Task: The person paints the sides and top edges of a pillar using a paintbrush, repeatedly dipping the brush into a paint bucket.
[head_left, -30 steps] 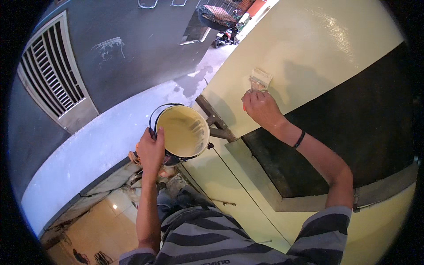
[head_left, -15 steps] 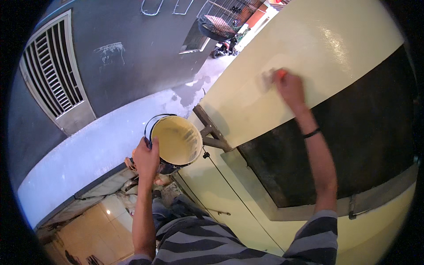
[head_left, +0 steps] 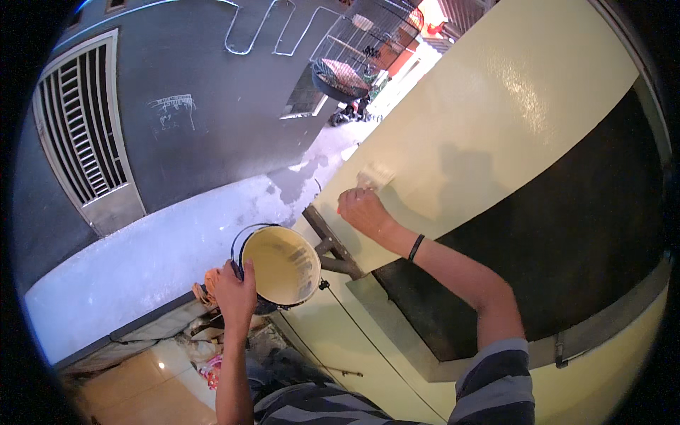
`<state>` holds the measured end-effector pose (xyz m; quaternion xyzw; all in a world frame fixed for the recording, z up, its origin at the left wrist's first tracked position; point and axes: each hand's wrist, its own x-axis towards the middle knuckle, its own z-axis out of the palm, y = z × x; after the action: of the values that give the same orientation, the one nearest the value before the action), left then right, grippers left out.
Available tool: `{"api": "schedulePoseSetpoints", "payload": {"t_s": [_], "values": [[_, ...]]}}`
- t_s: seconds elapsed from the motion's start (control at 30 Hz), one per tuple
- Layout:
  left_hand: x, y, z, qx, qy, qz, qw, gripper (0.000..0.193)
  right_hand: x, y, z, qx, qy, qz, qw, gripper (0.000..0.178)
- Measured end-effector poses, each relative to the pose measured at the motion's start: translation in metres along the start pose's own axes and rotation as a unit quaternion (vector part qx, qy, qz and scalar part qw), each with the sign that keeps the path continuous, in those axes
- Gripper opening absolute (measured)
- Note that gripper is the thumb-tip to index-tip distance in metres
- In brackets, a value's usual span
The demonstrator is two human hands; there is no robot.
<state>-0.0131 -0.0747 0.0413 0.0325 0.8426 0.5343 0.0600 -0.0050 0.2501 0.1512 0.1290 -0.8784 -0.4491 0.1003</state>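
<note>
Head view looks down on a person painting a tall cream panel [head_left: 496, 134], and everything else sits around that panel. The right hand [head_left: 363, 211] is curled shut around the handle of a paintbrush [head_left: 375, 174], whose pale bristles lie flat against the panel's lower left part; pressing them flat would spread the paint evenly. A thin dark band [head_left: 416, 247] circles that wrist. Just left of the panel's bottom edge, the left hand [head_left: 235, 292] pinches the rim of a round paint bucket [head_left: 280, 268], fingers closed over its edge, keeping it level and near the brush, likely for quick reloading. The bucket is dark outside and coated inside with smooth, creamy yellow paint, with a thin wire bail arching over it. The panel looks glossy and slightly stippled, catching light near the top. Right of the painted area is a matte dark section [head_left: 567, 241]. Left of the panel stands a grey wall [head_left: 184, 120] with a slatted vent [head_left: 85, 134].
</note>
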Motion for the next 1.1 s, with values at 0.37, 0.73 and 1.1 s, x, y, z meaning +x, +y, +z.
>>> {"api": "schedulePoseSetpoints", "payload": {"t_s": [0.37,0.73,1.1], "values": [[0.001,0.004,-0.003,-0.005,0.003,0.010,1.000,0.041,0.042,0.232,-0.162,0.000,0.145,0.277,0.950,0.033],[0.000,0.022,-0.008,-0.057,-0.006,-0.018,0.998,0.042,0.033,0.076,-0.015,0.004,0.049,-0.075,0.996,0.010],[0.004,0.014,-0.007,-0.026,0.016,-0.004,1.000,0.042,0.068,0.282,-0.189,-0.025,0.162,0.281,0.946,0.035]]}}
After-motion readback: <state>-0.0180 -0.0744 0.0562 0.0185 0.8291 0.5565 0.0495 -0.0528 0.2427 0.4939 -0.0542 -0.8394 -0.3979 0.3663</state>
